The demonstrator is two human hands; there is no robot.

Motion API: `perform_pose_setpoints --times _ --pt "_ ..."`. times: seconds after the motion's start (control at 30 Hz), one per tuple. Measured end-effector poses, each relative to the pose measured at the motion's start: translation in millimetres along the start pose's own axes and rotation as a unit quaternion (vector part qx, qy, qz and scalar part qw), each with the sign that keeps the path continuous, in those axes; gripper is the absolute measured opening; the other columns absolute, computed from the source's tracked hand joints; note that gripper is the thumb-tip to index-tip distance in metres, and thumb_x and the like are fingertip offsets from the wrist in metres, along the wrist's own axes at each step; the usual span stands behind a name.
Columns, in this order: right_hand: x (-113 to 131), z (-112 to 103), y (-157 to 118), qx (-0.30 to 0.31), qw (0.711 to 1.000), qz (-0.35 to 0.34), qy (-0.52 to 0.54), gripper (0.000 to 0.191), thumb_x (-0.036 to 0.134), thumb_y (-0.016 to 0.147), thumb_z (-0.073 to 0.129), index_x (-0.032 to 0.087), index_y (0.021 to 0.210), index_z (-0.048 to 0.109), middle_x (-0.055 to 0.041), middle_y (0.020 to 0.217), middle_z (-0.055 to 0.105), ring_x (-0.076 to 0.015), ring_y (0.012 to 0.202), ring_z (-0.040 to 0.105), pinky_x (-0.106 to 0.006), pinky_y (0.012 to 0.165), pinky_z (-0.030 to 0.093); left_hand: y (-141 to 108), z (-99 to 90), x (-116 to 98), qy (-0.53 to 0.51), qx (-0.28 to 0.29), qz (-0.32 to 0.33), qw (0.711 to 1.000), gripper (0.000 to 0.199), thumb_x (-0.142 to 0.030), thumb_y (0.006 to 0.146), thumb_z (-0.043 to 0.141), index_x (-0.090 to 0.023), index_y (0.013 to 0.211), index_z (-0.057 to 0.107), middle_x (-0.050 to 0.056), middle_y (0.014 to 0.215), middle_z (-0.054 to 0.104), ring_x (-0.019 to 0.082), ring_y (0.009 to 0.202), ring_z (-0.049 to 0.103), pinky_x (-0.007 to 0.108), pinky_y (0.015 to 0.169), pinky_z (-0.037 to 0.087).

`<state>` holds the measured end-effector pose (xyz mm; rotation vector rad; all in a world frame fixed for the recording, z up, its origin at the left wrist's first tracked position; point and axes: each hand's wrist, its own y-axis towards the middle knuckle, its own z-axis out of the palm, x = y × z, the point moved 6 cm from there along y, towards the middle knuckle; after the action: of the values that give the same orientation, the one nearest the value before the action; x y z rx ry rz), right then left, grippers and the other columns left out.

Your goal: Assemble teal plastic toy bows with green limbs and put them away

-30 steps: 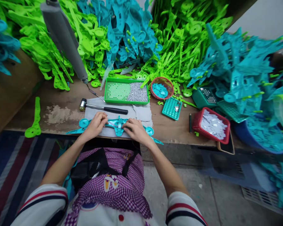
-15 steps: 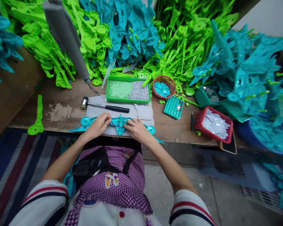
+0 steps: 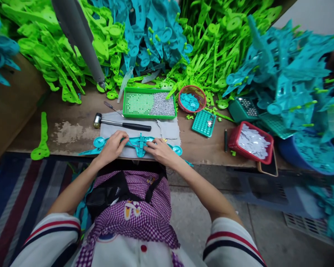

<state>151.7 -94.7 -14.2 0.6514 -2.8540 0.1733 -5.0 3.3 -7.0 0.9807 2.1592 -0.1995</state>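
Observation:
A long turquoise plastic part [image 3: 140, 147] lies crosswise at the table's front edge, with a round disc near each end and an upright block in its middle. Above its left half, my left hand [image 3: 114, 145] is closed in a pinch; a thin piece seems to show at the fingertips, too small to make out. My right hand [image 3: 161, 151] grips the part just right of the block, fingers bent over it. A grey cloth [image 3: 167, 128] lies beneath. Just beyond the hands rests a hammer [image 3: 125, 125] with a black handle.
Behind the cloth stands a green tray [image 3: 139, 105] of small metal pieces. A red basket [image 3: 192, 99], a turquoise tray [image 3: 203, 124] and a red bin [image 3: 252, 142] sit rightward. A grey tool [image 3: 80, 44] hangs at upper left. Green and turquoise parts are heaped behind.
The whole view has shifted slightly. Both hands stay at nearly the same places on the turquoise part, and nothing has plainly been taken up or let go.

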Motion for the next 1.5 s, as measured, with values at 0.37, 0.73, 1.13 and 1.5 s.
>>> perform_pose_setpoints --times 0.37,0.73,1.13,1.5 --pt "-5.5 -12.2 -8.8 -0.074 0.99 0.036 0.111 0.032 0.022 0.099 0.039 0.016 0.124 0.057 -0.0129 0.113 0.064 -0.0231 0.104 0.056 -0.039 0.09 0.046 -18.8 -29.2 1.5 0.06 -0.112 -0.026 0.992 0.019 -0.032 0.097 0.038 -0.023 0.088 0.051 0.007 0.096 0.065 0.022 0.099 0.06 0.038 0.092 0.045" --pt "33.8 -3.8 -90.3 -0.267 0.921 0.275 -0.065 0.016 0.034 0.094 0.055 0.024 0.094 0.067 -0.0068 0.112 0.07 -0.0236 0.116 0.055 -0.041 0.103 0.022 -49.4 -80.3 42.1 0.019 -0.283 -0.13 0.95 0.019 -0.037 0.089 0.056 -0.019 0.092 0.062 0.001 0.077 0.066 0.018 0.076 0.066 0.03 0.077 0.051" --pt "-22.8 -24.8 18.0 -0.137 0.959 0.222 0.111 0.015 0.027 0.094 0.048 0.021 0.099 0.06 -0.0072 0.111 0.07 -0.0236 0.107 0.061 -0.047 0.105 0.02 -67.8 -124.0 70.2 -0.067 -0.471 -0.143 0.868 0.02 -0.026 0.068 0.071 -0.016 0.081 0.059 0.0 0.078 0.063 0.013 0.075 0.062 0.03 0.079 0.053" --pt "-28.1 -10.9 11.1 -0.11 0.949 0.196 0.219 0.024 0.037 0.093 0.051 0.023 0.112 0.057 -0.0099 0.117 0.067 -0.0265 0.114 0.06 -0.054 0.11 0.021 -48.9 -142.5 95.4 0.064 -0.384 -0.127 0.912 0.016 -0.024 0.074 0.066 -0.018 0.083 0.053 0.008 0.097 0.065 0.023 0.105 0.065 0.045 0.099 0.049"
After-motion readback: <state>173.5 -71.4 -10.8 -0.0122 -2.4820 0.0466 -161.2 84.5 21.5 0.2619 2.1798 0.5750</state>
